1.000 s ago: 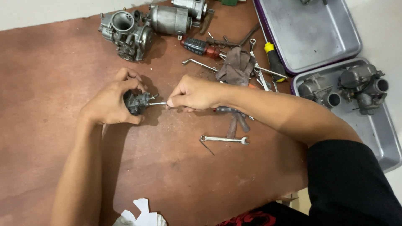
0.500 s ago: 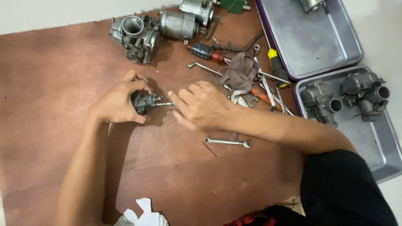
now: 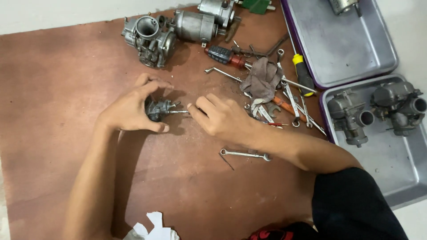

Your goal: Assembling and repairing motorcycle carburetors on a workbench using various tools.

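Left hand, fingers arched, cupping a small metal carburettor part mid-worktop, its thin pin lying level, long axis left-right, pointing right to right hand, fingertips pinched on the pin's end.

The left hand hides much of the small metal part. Far beyond that part, the top edge cuts off a green object and a metal cylinder.
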